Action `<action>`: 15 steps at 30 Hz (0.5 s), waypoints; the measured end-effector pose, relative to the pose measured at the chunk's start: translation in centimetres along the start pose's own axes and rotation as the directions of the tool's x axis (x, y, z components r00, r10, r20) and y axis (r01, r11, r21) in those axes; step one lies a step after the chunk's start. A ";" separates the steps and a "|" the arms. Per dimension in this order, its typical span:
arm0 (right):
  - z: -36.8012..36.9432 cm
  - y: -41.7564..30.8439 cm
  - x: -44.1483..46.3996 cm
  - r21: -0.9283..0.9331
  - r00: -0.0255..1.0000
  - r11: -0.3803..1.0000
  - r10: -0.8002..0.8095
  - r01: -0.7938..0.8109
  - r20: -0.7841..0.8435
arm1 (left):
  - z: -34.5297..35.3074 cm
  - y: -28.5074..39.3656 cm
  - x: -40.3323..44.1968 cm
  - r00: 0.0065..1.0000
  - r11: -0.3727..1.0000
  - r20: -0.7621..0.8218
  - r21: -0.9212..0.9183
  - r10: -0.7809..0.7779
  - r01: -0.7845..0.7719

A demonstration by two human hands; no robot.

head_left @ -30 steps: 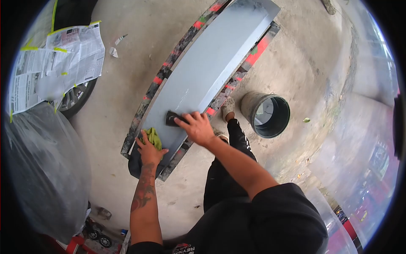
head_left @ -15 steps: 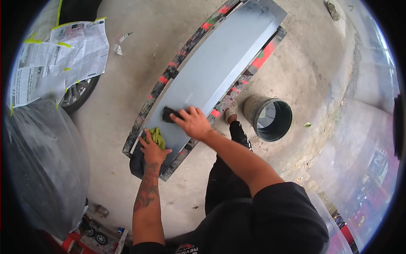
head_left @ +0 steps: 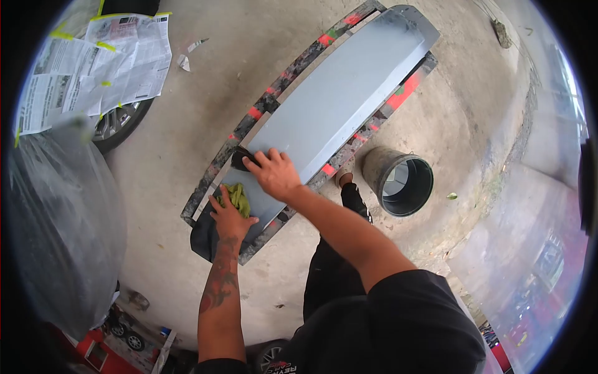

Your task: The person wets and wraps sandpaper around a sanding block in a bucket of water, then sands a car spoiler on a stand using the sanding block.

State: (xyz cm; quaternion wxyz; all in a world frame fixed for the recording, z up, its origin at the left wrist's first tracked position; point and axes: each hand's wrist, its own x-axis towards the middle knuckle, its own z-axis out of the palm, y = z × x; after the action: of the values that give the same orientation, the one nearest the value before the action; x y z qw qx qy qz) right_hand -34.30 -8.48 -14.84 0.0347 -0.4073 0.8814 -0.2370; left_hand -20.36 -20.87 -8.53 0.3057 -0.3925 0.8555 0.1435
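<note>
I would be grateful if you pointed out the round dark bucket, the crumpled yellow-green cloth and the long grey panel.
Round dark bucket (head_left: 372, 172): head view, its outer side wall.
Crumpled yellow-green cloth (head_left: 239, 201): head view, its exposed folds.
Long grey panel (head_left: 336, 85): head view, its broad upper face.

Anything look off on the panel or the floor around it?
Torn paper scraps lie loose on the floor near the taped newspaper, like stray litter. The grey panel has a dark, blotchy patch at its far end, unlike its more even middle.
</note>
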 end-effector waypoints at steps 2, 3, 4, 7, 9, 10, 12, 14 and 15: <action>-2.0 5.4 1.8 -0.069 0.999 0.998 -0.007 0.010 0.039 | 0.4 -0.1 0.2 1.000 1.000 -0.014 -0.001 0.022 -0.022; -3.8 8.5 3.3 -0.103 0.994 0.989 0.107 -0.107 -0.008 | -0.2 0.5 0.0 1.000 1.000 0.005 -0.001 0.001 -0.001; -4.9 11.5 4.9 -0.132 0.972 0.965 0.216 -0.227 -0.091 | -0.5 0.6 -0.2 0.999 1.000 0.024 -0.001 -0.023 0.023; -6.6 13.8 7.4 -0.135 0.882 0.882 0.419 -0.452 -0.218 | 0.0 0.3 0.3 1.000 1.000 0.009 -0.008 -0.022 0.022; -4.6 9.3 7.2 -0.122 0.839 0.836 0.510 -0.535 -0.189 | -0.8 1.0 -0.1 0.997 0.998 0.059 -0.023 -0.058 0.059; -2.9 5.9 6.3 -0.110 0.897 0.891 0.429 -0.440 -0.108 | -1.3 1.3 -0.3 0.994 0.996 0.081 -0.026 -0.077 0.080; 0.4 -0.8 2.6 -0.053 0.982 0.981 0.189 -0.189 -0.001 | -1.1 1.2 -0.6 0.995 0.997 0.070 -0.029 -0.070 0.072; 1.1 -2.1 1.6 -0.022 1.000 1.000 -0.006 0.006 0.026 | -0.8 0.6 -0.3 0.997 0.998 0.042 -0.007 -0.060 0.061; 0.5 -0.5 1.8 -0.031 0.998 0.999 -0.041 0.043 0.047 | -0.4 0.4 -0.3 0.998 0.999 0.028 0.009 -0.054 0.053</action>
State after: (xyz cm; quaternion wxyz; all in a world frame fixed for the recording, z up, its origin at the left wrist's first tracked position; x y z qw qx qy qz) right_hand -34.98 -10.26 -14.84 0.0435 -0.4316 0.8753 -0.2139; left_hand -20.68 -20.61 -8.04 0.3232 -0.4119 0.8409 0.1372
